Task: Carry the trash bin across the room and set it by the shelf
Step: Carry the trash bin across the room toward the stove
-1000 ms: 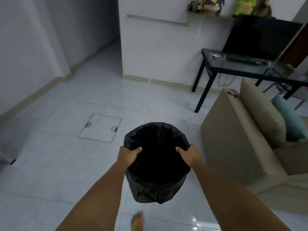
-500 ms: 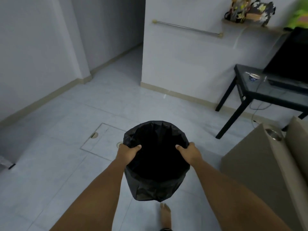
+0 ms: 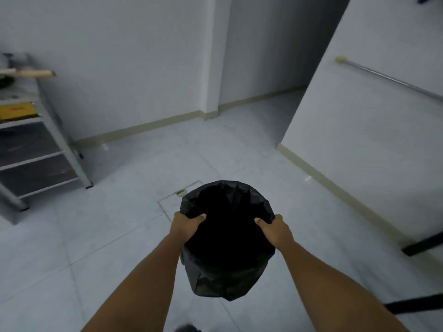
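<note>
A round trash bin (image 3: pixel 227 279) lined with a black plastic bag hangs in the air in front of me, above the pale tiled floor. My left hand (image 3: pixel 185 225) grips its rim on the left side, thumb inside the bag. My right hand (image 3: pixel 274 227) grips the rim on the right the same way. A grey metal shelf (image 3: pixel 36 154) with several tiers stands against the wall at the far left, well apart from the bin.
A yellow box (image 3: pixel 16 111) lies on the shelf's upper tier. A square floor hatch (image 3: pixel 172 202) sits just beyond the bin. A white partition wall with a metal rail (image 3: pixel 388 77) stands at the right; black table legs (image 3: pixel 422 245) show at the right edge. A corridor opens straight ahead.
The view has swung left: the sofa, table top and TV have left the frame and the shelf has come into sight. Both hands keep the same hold on the bin.
</note>
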`<state>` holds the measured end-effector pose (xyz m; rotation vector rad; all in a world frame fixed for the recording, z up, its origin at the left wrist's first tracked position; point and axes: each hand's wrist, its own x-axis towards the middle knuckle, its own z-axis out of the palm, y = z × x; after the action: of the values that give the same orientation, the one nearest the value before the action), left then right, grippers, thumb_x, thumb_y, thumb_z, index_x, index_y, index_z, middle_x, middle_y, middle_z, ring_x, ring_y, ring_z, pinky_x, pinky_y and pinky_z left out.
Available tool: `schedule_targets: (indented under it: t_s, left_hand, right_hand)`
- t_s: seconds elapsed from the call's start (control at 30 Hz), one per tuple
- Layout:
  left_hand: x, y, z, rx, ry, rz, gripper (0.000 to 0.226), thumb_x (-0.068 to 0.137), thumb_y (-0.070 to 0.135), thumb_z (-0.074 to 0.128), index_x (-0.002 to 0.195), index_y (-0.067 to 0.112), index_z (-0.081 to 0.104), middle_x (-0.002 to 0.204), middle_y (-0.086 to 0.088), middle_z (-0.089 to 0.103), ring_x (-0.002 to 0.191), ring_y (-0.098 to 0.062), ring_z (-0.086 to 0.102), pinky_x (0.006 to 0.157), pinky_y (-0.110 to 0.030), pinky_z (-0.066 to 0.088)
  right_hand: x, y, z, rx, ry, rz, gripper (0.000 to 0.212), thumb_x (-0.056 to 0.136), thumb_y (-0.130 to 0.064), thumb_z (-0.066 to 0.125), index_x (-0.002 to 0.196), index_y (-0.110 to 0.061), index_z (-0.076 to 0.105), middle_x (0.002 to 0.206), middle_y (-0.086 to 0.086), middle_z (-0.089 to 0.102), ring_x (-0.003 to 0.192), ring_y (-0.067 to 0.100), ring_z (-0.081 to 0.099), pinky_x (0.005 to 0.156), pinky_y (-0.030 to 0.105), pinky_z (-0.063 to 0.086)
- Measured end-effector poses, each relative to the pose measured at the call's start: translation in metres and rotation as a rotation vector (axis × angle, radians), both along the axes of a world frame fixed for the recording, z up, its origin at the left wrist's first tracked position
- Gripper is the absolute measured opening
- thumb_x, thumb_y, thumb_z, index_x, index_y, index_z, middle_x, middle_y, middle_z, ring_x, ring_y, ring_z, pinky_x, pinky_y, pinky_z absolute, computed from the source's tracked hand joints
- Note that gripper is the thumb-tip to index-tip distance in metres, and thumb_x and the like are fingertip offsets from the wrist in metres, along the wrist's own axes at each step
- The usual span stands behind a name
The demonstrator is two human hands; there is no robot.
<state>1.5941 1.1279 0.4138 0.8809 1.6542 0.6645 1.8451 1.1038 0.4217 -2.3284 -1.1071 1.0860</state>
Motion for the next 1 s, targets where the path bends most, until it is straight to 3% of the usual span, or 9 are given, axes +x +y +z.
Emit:
schedule_targets:
  t_s: [0.37, 0.87, 1.0]
  left_hand:
    - [-0.101, 0.125, -0.030, -0.032, -0.035, 0.329, 0.082, 0.078, 0.039, 0.078, 0.139, -0.001, 0.042, 0.135, -0.021, 0.058, 0.121, -0.039, 0.059, 0.099, -0.045, 0.051]
    - [-0.276, 0.363, -0.028, 0.003, -0.047, 0.529, 0.088, 0.078, 0.041, 0.077, 0.143, 0.001, 0.034, 0.142, -0.022, 0.051, 0.129, -0.041, 0.052, 0.108, -0.050, 0.045]
    - [-0.315, 0.433, -0.038, 0.017, -0.062, 0.578, 0.083, 0.082, 0.037, 0.075, 0.145, 0.001, 0.034, 0.144, -0.022, 0.048, 0.132, -0.041, 0.049, 0.110, -0.049, 0.042]
  right_hand:
    - [-0.102, 0.212, -0.018, -0.021, 0.024, 0.377, 0.076, 0.089, -0.053, 0.060, 0.141, -0.003, 0.036, 0.139, 0.019, 0.053, 0.123, 0.037, 0.056, 0.097, 0.041, 0.046]
    - [-0.295, 0.514, -0.017, 0.023, 0.047, 0.627, 0.074, 0.089, -0.054, 0.058, 0.140, -0.005, 0.037, 0.137, 0.018, 0.054, 0.120, 0.036, 0.057, 0.090, 0.037, 0.047]
    - [-0.345, 0.596, -0.034, 0.001, 0.048, 0.665, 0.075, 0.088, -0.056, 0.058, 0.140, -0.006, 0.036, 0.136, 0.018, 0.055, 0.119, 0.037, 0.058, 0.094, 0.042, 0.050]
